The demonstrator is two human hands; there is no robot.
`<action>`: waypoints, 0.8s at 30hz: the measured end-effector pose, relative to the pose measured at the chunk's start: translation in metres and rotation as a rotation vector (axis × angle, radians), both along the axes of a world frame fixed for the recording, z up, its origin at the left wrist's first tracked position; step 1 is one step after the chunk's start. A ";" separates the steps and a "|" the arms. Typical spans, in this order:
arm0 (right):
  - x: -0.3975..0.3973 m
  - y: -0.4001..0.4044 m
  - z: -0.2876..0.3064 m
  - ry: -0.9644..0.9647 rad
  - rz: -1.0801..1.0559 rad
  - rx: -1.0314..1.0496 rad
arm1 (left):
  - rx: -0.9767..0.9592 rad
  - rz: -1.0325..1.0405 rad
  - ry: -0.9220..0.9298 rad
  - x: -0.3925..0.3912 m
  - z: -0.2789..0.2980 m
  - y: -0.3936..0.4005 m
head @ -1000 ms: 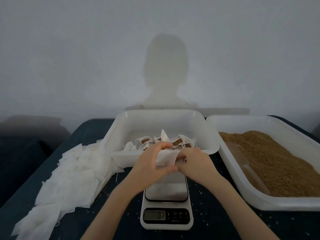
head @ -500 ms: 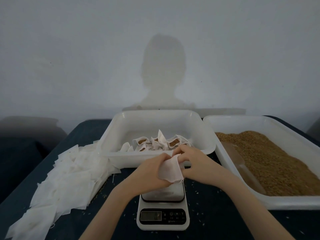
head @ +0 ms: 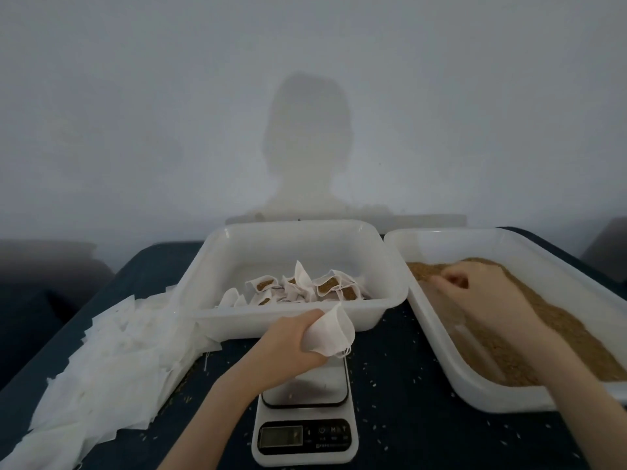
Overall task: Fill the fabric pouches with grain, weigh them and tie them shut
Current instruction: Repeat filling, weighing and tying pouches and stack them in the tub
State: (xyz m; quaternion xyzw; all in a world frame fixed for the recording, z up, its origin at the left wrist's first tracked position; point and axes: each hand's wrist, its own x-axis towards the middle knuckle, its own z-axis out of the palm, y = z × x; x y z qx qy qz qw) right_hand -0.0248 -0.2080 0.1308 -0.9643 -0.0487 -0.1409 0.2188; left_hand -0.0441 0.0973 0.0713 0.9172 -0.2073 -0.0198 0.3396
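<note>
My left hand [head: 288, 346] grips an empty white fabric pouch [head: 334, 334] above the kitchen scale [head: 305, 435], in front of the middle tub. My right hand [head: 475, 293] reaches into the grain tray [head: 475, 391]. Its fingers are curled over the brown grain [head: 570, 337], at the far end of a clear scoop [head: 437, 301] lying along the tray's left side. That hand is blurred, so a grip on the scoop cannot be made out. Several filled pouches [head: 325, 286] lie in the middle white tub [head: 298, 310].
A heap of flat empty pouches [head: 112, 361] spreads over the left of the dark table [head: 400, 418]. Loose grains dot the table around the scale. A plain wall stands close behind the tub and tray.
My right hand has left the pouch and moved right into the grain tray. The left hand now holds the pouch alone, a little higher over the scale.
</note>
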 end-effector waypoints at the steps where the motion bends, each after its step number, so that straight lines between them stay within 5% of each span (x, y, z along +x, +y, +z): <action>1: 0.004 -0.024 -0.004 0.099 -0.115 -0.140 | 0.006 -0.006 -0.009 0.002 0.000 -0.005; 4: 0.011 -0.062 -0.026 0.549 -0.151 -0.386 | 0.029 -0.019 -0.049 0.009 0.002 -0.016; 7: 0.009 -0.068 -0.043 0.712 -0.019 -0.297 | 0.029 -0.047 -0.047 0.016 0.004 -0.035; 10: 0.008 -0.061 -0.049 0.658 0.014 -0.211 | 0.005 -0.082 -0.044 0.020 0.004 -0.050; 14: 0.010 -0.054 -0.053 0.640 -0.035 -0.401 | -0.008 -0.105 -0.062 0.018 0.001 -0.056; 18: 0.014 -0.053 -0.052 0.705 -0.004 -0.381 | -0.018 -0.104 -0.057 0.016 0.000 -0.055; 24: 0.008 -0.076 -0.027 0.486 -0.132 -0.388 | 0.007 -0.092 -0.066 0.016 -0.001 -0.050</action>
